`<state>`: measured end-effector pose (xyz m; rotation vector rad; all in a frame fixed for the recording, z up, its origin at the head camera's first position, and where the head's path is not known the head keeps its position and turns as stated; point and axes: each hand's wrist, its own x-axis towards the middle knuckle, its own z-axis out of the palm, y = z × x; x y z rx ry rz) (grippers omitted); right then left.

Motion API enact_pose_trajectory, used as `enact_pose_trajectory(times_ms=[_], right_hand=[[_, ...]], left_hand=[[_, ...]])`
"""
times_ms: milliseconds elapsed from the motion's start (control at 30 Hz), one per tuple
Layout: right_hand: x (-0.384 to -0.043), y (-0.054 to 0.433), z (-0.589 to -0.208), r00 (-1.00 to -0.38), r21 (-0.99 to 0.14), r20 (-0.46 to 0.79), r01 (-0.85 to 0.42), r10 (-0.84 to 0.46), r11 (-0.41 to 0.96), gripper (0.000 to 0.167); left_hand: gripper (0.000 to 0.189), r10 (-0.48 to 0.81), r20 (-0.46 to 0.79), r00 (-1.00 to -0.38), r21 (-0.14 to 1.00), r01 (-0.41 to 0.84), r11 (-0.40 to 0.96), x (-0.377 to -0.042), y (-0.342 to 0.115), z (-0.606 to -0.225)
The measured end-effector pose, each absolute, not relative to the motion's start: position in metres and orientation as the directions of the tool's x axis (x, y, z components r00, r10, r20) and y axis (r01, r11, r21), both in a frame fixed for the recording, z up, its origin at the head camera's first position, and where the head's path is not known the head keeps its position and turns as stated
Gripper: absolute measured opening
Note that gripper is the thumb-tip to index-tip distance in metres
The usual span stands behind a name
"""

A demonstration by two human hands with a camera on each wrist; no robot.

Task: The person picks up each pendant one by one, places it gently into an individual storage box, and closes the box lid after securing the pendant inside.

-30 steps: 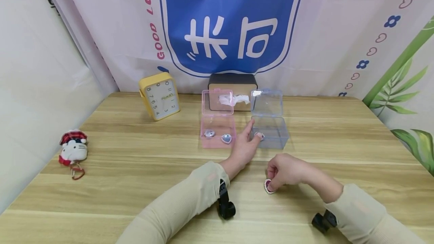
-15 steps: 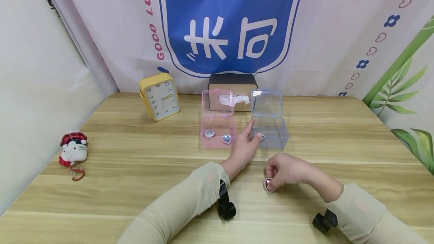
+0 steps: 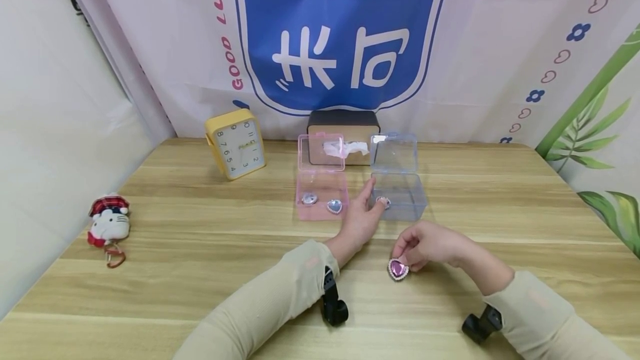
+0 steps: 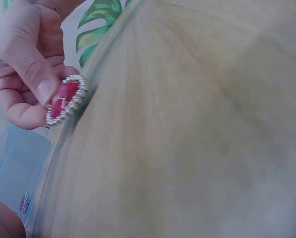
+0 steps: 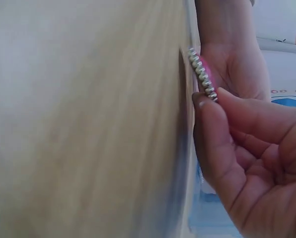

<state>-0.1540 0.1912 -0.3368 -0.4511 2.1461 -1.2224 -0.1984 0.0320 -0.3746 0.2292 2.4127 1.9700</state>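
Observation:
My right hand [image 3: 432, 246] pinches a deep-pink heart-shaped gem [image 3: 398, 270] by its edge, thumb against fingertips. The gem has a beaded silvery rim; in the left wrist view its face shows beside the thumb, tilted, close over the table. My left hand [image 3: 359, 215] rests at the left front corner of a clear blue box [image 3: 407, 213], fingers straight along its side and thumb against its front. A gem [image 3: 384, 201] lies inside that box, partly covered by the thumb. Left of this hand, a clear pink box [image 3: 321, 214] holds a pale round gem [image 3: 309, 198] and a blue heart-shaped gem [image 3: 334, 206].
Both boxes have their lids raised toward the back. Behind them stands a tissue box [image 3: 320, 121] with a tissue sticking out. A yellow clock [image 3: 237, 143] is at the back left. A plush keychain [image 3: 110, 224] lies near the left edge of the wooden table [image 3: 210, 226].
The right hand has tipped the pink gem up off its flatter pose, so its heart-shaped face now shows toward the head camera. The left hand and both boxes have stayed put.

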Motion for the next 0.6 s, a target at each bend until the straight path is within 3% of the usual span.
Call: enact_pose_trajectory(times_ms=[600], right_hand=[[-0.170,0.203,-0.315,-0.813,-0.910,-0.237,-0.006,-0.531,0.415,0.023]], left_hand=[[0.059,0.127,0.080,-0.989,0.974,0.105,0.203,-0.198,0.031,-0.375]])
